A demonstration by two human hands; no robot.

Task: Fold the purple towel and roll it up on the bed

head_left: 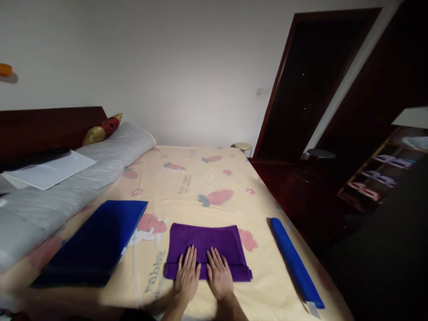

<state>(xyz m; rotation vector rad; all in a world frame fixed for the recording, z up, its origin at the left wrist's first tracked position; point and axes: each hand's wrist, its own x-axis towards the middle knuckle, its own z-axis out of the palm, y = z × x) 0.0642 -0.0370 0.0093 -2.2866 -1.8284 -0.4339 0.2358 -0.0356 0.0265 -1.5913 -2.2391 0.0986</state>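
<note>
A purple towel [203,238] lies on the bed in front of me, its near edge rolled or folded over into a thick band. My left hand [188,274] rests flat on the left half of that band, fingers stretched toward the far edge. Beside it, my right hand [219,273] presses flat on the right half, fingers also extended. Both palms face down and the thumbs point toward each other with a small gap between them. The towel's part beyond the fingertips is spread out flat.
On the left lies a flat dark blue cloth [96,240]; on the right, a narrow rolled blue cloth [296,263] with a white tag. A grey pillow [76,183] carries white papers [56,169]. Past the patterned sheet's [187,209] right edge stand a stool [320,154] and shoe rack [381,174].
</note>
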